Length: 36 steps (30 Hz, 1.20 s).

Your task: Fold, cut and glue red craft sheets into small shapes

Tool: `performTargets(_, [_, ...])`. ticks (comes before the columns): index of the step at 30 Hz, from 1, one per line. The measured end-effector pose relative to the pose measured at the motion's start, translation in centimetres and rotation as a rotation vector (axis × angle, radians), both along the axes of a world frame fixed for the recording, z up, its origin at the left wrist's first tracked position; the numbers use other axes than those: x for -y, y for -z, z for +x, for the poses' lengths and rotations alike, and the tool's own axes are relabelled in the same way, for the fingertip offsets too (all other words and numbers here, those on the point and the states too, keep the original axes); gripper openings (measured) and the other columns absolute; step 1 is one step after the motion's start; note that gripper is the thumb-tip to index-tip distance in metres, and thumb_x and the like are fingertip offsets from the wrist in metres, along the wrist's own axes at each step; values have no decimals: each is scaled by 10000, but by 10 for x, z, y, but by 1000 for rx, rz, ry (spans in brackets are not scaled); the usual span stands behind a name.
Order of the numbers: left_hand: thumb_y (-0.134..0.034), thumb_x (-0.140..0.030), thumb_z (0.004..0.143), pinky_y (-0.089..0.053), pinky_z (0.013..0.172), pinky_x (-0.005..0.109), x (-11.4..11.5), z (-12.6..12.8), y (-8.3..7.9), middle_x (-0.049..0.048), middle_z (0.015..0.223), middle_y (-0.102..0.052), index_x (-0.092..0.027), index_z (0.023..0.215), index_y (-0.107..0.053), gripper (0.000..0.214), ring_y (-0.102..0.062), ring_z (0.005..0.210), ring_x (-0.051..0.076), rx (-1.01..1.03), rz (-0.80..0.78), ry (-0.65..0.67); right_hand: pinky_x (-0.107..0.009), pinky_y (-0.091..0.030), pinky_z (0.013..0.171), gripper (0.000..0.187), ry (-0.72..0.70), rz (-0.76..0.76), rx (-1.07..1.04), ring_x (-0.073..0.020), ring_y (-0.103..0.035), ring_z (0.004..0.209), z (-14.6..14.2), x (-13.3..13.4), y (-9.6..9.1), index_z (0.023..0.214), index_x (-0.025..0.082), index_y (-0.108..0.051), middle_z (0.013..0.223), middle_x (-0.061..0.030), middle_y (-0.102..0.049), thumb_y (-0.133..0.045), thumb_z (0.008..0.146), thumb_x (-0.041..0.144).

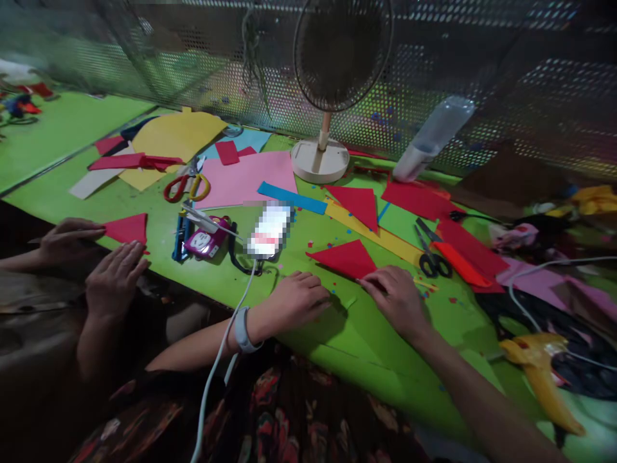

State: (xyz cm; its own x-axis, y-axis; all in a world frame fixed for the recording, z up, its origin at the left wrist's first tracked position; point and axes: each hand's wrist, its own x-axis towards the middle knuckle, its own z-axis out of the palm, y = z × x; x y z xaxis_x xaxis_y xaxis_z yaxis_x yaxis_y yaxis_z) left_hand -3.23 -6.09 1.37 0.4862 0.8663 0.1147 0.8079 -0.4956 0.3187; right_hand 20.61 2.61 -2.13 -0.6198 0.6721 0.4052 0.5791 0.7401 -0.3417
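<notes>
A folded red paper triangle [344, 259] lies on the green table in front of me. My right hand [398, 301] pinches its near right corner between thumb and fingers. Just left of the triangle, my left hand [299, 299] rests palm down near the table edge, fingers loosely bent and apart from the paper; nothing shows in it. A pale band [245, 330] circles my left wrist. Farther back lies a second red triangle [357, 204] beside a yellow paper strip [380, 236].
Left, another person's hands [113, 276] touch a red paper piece [126, 229]. A lit phone [270, 230] trails a white cable. Scissors [434, 257] lie right; a yellow glue gun [544, 366] sits near my right forearm. A fan [319, 161] and plastic bottle [434, 138] stand behind.
</notes>
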Motion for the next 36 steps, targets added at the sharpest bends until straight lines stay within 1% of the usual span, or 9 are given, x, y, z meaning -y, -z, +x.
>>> performTargets(5, [-478, -315, 954, -437, 702, 337, -11, 4, 2, 58, 812, -654, -178, 947, -673, 238, -598, 766, 195, -39, 67, 12, -365, -374, 730, 165, 7, -4, -8, -211, -559, 795, -1, 1, -1, 851, 192, -635, 803, -52, -650, -556, 926, 316])
performTargets(9, [-487, -286, 951, -437, 687, 329, -15, -2, 7, 46, 800, -660, -192, 916, -673, 211, -595, 747, 181, 1, 104, 31, -364, -376, 735, 162, 12, -36, -15, -209, -556, 795, -2, 2, -5, 846, 195, -636, 804, -52, -647, -557, 925, 313])
performTargets(11, [-492, -281, 949, -438, 698, 327, -17, -9, 9, 43, 827, -665, -199, 919, -672, 200, -594, 773, 182, 50, 145, -10, -359, -375, 728, 158, 2, -49, -18, -205, -557, 784, -2, 2, -5, 843, 199, -639, 795, -46, -648, -558, 925, 308])
performTargets(15, [-545, -315, 918, -456, 758, 363, -31, -22, 14, 86, 960, -650, -194, 1026, -656, 197, -580, 882, 222, 89, 225, -192, -355, -364, 717, 167, -22, -42, -18, -197, -560, 768, -2, -1, -4, 837, 206, -639, 778, -39, -655, -553, 929, 316])
performTargets(18, [-601, -310, 882, -461, 831, 408, -46, -23, 19, 98, 1063, -629, -212, 1128, -628, 267, -562, 995, 254, 93, 178, -143, -355, -355, 731, 176, -30, -20, 1, -193, -560, 780, -4, -2, -1, 835, 204, -637, 790, -38, -664, -544, 936, 315])
performTargets(22, [-558, -276, 908, -470, 843, 386, -58, -22, 25, 76, 959, -635, -191, 982, -664, 155, -577, 954, 226, 164, 37, -69, -349, -350, 718, 169, -28, -61, 66, -190, -556, 774, -5, -3, 2, 838, 194, -630, 796, -35, -657, -557, 929, 316])
performTargets(28, [-568, -301, 900, -489, 741, 349, -54, -38, 26, 61, 849, -627, -176, 879, -654, 153, -584, 818, 197, 229, 9, -129, -338, -362, 717, 178, 14, -215, 87, -195, -565, 790, 3, -6, -2, 823, 202, -624, 805, -39, -646, -568, 918, 341])
performTargets(32, [-558, -307, 901, -483, 713, 342, -51, -46, 28, 51, 838, -614, -186, 879, -651, 154, -583, 802, 192, 199, 32, -141, -340, -355, 720, 169, 3, -227, 108, -199, -573, 808, 7, -7, -6, 814, 206, -623, 808, -40, -656, -562, 922, 322])
performTargets(36, [-559, -292, 897, -480, 704, 341, -51, -45, 26, 53, 830, -618, -180, 851, -639, 145, -580, 777, 185, 193, 25, -131, -342, -349, 734, 161, 0, -212, 118, -203, -567, 813, 8, -8, -7, 816, 205, -616, 813, -39, -647, -584, 909, 333])
